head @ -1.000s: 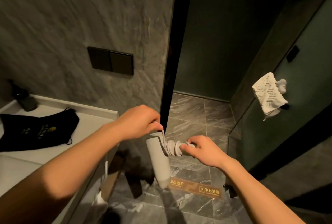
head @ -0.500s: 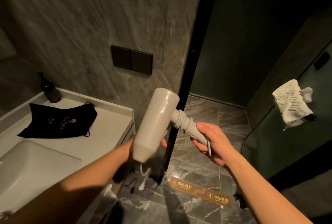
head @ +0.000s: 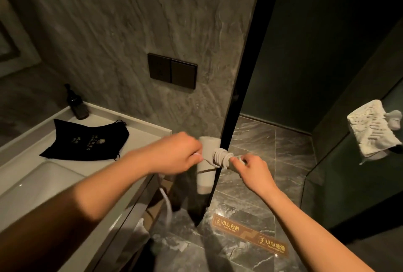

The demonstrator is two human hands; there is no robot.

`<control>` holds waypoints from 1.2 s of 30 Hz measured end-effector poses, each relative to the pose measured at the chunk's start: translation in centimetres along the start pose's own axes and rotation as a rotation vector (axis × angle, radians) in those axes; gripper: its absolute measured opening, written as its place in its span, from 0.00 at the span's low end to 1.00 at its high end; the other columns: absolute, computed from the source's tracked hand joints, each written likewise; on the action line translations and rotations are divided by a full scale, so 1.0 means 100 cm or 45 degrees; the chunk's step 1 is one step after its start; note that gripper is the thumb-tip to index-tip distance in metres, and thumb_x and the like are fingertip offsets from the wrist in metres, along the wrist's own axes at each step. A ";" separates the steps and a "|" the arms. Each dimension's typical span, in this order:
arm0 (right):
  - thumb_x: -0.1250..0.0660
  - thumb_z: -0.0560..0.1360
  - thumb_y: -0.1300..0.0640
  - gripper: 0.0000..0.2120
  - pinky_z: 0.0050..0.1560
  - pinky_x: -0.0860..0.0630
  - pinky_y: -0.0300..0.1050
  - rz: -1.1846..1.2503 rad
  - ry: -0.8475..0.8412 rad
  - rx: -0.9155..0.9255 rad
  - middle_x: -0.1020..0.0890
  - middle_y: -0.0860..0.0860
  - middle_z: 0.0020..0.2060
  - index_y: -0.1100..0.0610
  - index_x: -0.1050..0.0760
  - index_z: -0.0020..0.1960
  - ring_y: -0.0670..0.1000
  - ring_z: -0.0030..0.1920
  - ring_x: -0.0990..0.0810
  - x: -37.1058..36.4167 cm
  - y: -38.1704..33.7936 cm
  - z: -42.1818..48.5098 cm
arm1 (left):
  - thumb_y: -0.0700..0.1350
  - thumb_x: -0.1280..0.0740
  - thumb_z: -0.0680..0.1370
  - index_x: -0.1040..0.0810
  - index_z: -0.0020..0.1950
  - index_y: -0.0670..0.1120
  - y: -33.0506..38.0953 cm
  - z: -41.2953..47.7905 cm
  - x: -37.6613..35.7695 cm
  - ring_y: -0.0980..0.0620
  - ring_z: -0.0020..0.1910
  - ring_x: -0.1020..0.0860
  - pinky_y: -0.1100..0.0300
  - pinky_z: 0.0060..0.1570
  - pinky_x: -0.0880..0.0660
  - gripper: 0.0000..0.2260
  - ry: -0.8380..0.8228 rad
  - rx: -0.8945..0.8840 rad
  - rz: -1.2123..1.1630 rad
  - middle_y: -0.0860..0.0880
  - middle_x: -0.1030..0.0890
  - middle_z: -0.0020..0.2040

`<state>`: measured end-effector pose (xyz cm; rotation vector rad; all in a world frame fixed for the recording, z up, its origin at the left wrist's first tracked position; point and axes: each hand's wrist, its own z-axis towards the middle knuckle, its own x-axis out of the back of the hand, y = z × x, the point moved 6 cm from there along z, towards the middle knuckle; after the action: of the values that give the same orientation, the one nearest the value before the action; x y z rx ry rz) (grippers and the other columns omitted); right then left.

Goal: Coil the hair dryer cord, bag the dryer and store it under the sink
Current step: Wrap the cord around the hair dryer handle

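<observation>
A pale hair dryer [head: 206,171] hangs in front of me with its barrel upright and its handle pointing right. White cord [head: 220,156] is wound in several turns around the handle near the barrel. My left hand [head: 174,154] pinches the cord just left of the barrel. The rest of that cord [head: 166,203] drops down beside the vanity. My right hand [head: 250,168] grips the end of the handle. A black drawstring bag [head: 87,141] with a gold logo lies flat on the white counter [head: 139,127], left of my hands.
A white sink basin [head: 37,184] sits at the lower left. A dark pump bottle [head: 76,103] stands at the counter's back. A black door frame [head: 235,106] runs down just behind the dryer. A white towel [head: 370,127] hangs on the right. Marble floor carries a gold warning strip [head: 248,235].
The dryer has swung from tilted to barrel-upright. My left hand has come out from behind the barrel and taken the cord; more turns sit on the handle than half a second ago.
</observation>
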<state>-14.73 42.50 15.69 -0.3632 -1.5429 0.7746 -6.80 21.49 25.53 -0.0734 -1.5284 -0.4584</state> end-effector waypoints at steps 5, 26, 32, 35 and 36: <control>0.32 0.76 0.42 0.24 0.33 0.29 0.50 0.028 -0.471 0.243 0.19 0.59 0.30 0.63 0.24 0.36 0.49 0.28 0.25 -0.007 -0.031 -0.008 | 0.59 0.30 0.75 0.24 0.36 0.52 -0.011 0.041 0.040 0.60 0.32 0.26 0.58 0.31 0.34 0.14 0.049 -0.039 0.028 0.55 0.24 0.30; 0.34 0.75 0.42 0.25 0.25 0.33 0.41 0.597 0.266 -0.219 0.24 0.62 0.27 0.63 0.26 0.35 0.52 0.27 0.28 0.020 0.003 0.014 | 0.53 0.40 0.83 0.19 0.44 0.49 -0.020 -0.025 -0.123 0.54 0.32 0.28 0.58 0.38 0.33 0.14 -0.048 0.176 -0.662 0.53 0.24 0.31; 0.35 0.77 0.42 0.28 0.36 0.24 0.56 0.112 -0.012 -0.028 0.18 0.65 0.33 0.69 0.25 0.37 0.52 0.29 0.26 -0.010 0.015 0.002 | 0.56 0.43 0.80 0.29 0.41 0.52 0.005 -0.011 -0.016 0.44 0.42 0.19 0.50 0.41 0.23 0.13 0.121 -0.043 0.090 0.48 0.18 0.42; 0.34 0.76 0.41 0.26 0.33 0.28 0.49 0.101 -0.322 0.164 0.21 0.60 0.28 0.65 0.26 0.36 0.47 0.28 0.27 -0.021 -0.005 -0.010 | 0.61 0.37 0.78 0.26 0.39 0.52 -0.004 0.007 0.023 0.51 0.37 0.22 0.54 0.36 0.26 0.15 0.189 -0.006 0.135 0.53 0.20 0.37; 0.32 0.77 0.42 0.26 0.32 0.30 0.46 0.185 -0.450 0.181 0.23 0.57 0.27 0.65 0.26 0.36 0.46 0.27 0.28 -0.024 -0.011 -0.015 | 0.62 0.35 0.77 0.25 0.38 0.52 -0.013 0.015 0.031 0.54 0.36 0.24 0.55 0.34 0.29 0.16 0.193 0.032 0.130 0.55 0.21 0.35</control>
<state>-12.73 40.56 14.56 -0.2429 -1.7905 1.1015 -8.71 20.03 28.32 -0.0945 -1.3747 -0.3554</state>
